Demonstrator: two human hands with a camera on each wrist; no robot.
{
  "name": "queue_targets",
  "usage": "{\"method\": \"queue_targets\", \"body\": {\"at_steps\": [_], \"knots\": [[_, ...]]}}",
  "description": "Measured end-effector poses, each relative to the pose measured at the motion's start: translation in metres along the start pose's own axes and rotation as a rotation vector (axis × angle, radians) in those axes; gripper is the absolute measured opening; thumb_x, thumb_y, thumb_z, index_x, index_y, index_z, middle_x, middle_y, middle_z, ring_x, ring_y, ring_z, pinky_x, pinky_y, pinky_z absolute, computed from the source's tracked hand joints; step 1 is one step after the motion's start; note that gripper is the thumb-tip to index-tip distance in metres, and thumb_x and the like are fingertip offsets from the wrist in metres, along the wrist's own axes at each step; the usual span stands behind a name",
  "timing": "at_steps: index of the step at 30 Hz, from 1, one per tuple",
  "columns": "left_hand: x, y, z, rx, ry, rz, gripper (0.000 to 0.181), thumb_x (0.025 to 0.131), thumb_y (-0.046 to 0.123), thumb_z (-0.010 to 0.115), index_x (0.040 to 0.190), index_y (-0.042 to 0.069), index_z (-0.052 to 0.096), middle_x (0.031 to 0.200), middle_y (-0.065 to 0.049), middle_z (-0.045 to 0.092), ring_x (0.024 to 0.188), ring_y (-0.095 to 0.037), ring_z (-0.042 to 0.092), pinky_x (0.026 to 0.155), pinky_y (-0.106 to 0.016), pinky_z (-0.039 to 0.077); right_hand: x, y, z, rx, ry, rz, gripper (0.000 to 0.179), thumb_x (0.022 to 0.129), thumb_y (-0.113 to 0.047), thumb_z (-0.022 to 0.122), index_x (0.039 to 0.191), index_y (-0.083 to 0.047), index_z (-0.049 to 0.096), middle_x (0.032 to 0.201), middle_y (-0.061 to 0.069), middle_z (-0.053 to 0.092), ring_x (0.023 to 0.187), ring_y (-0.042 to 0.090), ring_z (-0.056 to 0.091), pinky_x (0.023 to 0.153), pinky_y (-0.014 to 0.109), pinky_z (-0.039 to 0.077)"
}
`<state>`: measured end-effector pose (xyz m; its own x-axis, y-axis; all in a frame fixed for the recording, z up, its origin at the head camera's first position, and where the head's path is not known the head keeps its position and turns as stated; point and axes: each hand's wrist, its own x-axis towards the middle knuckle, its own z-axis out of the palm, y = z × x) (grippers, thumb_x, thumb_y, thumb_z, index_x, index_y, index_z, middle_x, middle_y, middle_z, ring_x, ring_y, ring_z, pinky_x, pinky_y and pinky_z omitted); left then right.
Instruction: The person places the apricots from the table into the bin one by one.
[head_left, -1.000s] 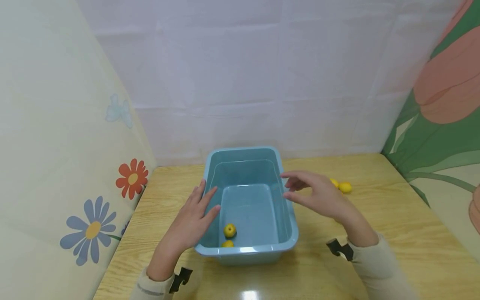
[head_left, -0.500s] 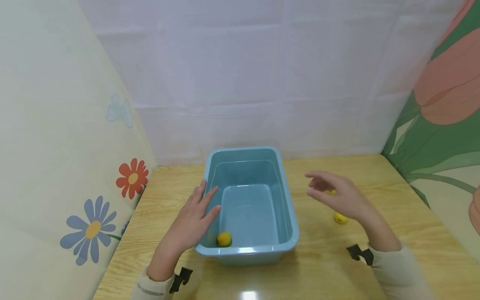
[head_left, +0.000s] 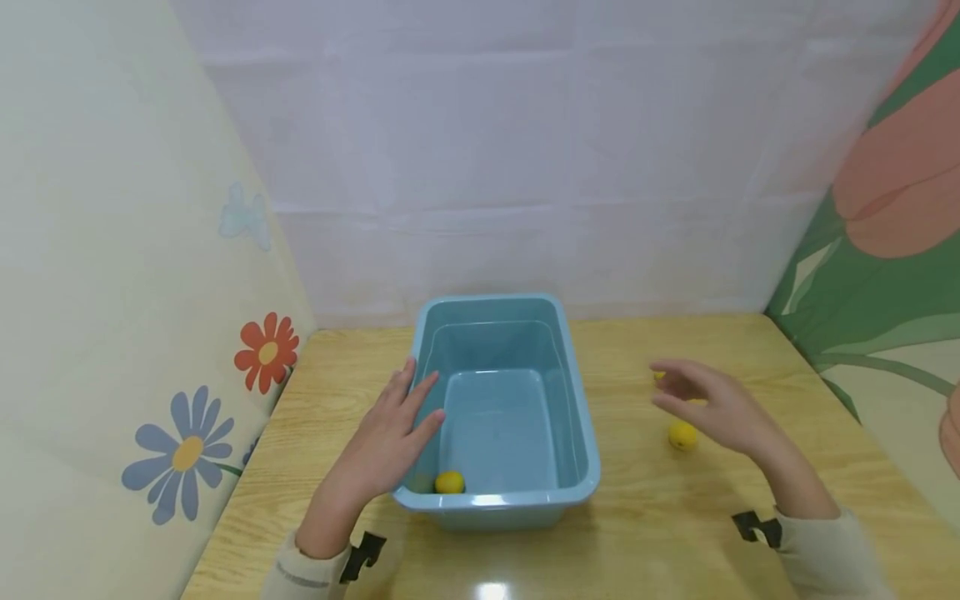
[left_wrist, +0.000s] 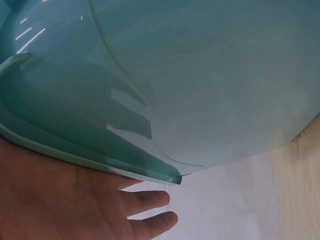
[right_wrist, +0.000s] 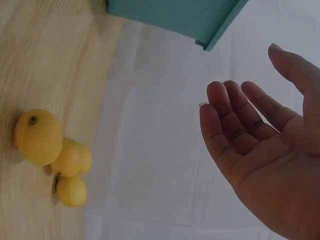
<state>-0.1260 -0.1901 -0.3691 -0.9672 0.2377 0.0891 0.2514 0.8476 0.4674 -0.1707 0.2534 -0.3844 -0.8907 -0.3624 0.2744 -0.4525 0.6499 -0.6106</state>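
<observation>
here, item one: light-blue tub point(head_left: 579, 408), rectangular, upright on a wood-grain table point(head_left: 630, 533); it stood between the two hands, one long rim directly under the left grip.

item two: left hand point(head_left: 378, 446), fingers straight and spread over that rim, curled round nothing; it seemed laid there to steady the tub, light contact probably sufficing.

item three: right hand point(head_left: 712, 407), raised over the table, well apart from the tub; fingers loosely bent, thumb held away, nothing between them. the rounded pose probably suited small, round things.

item four: lone yellow fruit point(head_left: 449, 482), on the tub floor against the near wall, closer to the person than the left fingertips; it likely rested there because a round thing rolls on smooth plastic. whether another lay hidden behind that wall could not be told.

item five: dark-tipped fruit point(right_wrist: 38, 137), on the table below the right grip, not touching it; just beside it, a small fruit cluster point(right_wrist: 70, 157), overlap obscuring the count. their place on the right hand's side presumably kept them within its reach.
</observation>
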Motion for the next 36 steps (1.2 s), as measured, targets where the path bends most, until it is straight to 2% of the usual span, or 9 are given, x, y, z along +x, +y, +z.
{"method": "queue_targets", "body": {"at_steps": [8, 16, 21, 26, 30, 36], "knots": [[0.0, 0.0, 0.0, -0.007, 0.006, 0.006, 0.068, 0.106, 0.057, 0.035, 0.161, 0.017, 0.031, 0.171, -0.011, 0.006, 0.155, -0.042, 0.008, 0.11, -0.076, 0.024, -0.015, 0.027, 0.0, -0.043, 0.01, 0.061, 0.042, 0.096, -0.02, 0.072, 0.132, -0.001, 0.062, 0.112, 0.013, 0.071, 0.097, 0.018, 0.066, 0.083, 0.035, 0.057], [0.0, 0.0, 0.001, -0.004, 0.007, 0.006, 0.065, 0.107, 0.052, 0.039, 0.161, 0.017, 0.03, 0.171, -0.011, 0.006, 0.155, -0.042, 0.008, 0.11, -0.075, 0.025, -0.025, 0.056, 0.002, -0.089, -0.018, 0.125, 0.049, 0.097, -0.027, 0.071, 0.134, 0.003, 0.061, 0.112, 0.015, 0.071, 0.097, 0.024, 0.068, 0.081, 0.034, 0.057], [0.0, -0.001, 0.001, -0.01, 0.009, 0.004, 0.062, 0.108, 0.046, 0.043, 0.161, 0.017, 0.03, 0.171, -0.011, 0.006, 0.155, -0.042, 0.007, 0.11, -0.075, 0.025, -0.03, 0.07, 0.004, -0.097, -0.08, 0.194, 0.054, 0.098, -0.033, 0.068, 0.137, 0.003, 0.058, 0.109, 0.014, 0.071, 0.097, 0.028, 0.068, 0.081, 0.04, 0.056], [0.0, 0.0, 0.002, -0.012, 0.01, 0.001, 0.062, 0.108, 0.046, 0.042, 0.161, 0.018, 0.031, 0.171, -0.011, 0.006, 0.155, -0.042, 0.008, 0.109, -0.076, 0.025, -0.035, 0.078, 0.007, -0.071, -0.136, 0.223, 0.059, 0.098, -0.035, 0.068, 0.139, 0.005, 0.054, 0.112, 0.02, 0.069, 0.096, 0.031, 0.068, 0.08, 0.048, 0.057], [0.0, 0.0, 0.001, -0.014, 0.01, 0.0, 0.061, 0.108, 0.046, 0.043, 0.161, 0.018, 0.031, 0.171, -0.011, 0.006, 0.155, -0.042, 0.008, 0.109, -0.076, 0.025, -0.037, 0.082, 0.007, -0.064, -0.162, 0.243, 0.061, 0.098, -0.036, 0.068, 0.141, 0.005, 0.052, 0.113, 0.019, 0.068, 0.097, 0.031, 0.068, 0.08, 0.048, 0.056], [-0.001, 0.001, 0.0, -0.024, 0.014, 0.005, 0.061, 0.108, 0.045, 0.043, 0.16, 0.017, 0.031, 0.171, -0.011, 0.006, 0.155, -0.042, 0.008, 0.11, -0.076, 0.024, -0.039, 0.086, 0.008, -0.032, -0.243, 0.298, 0.069, 0.096, -0.037, 0.07, 0.143, 0.007, 0.047, 0.116, 0.021, 0.066, 0.1, 0.034, 0.066, 0.081, 0.049, 0.057]]}}
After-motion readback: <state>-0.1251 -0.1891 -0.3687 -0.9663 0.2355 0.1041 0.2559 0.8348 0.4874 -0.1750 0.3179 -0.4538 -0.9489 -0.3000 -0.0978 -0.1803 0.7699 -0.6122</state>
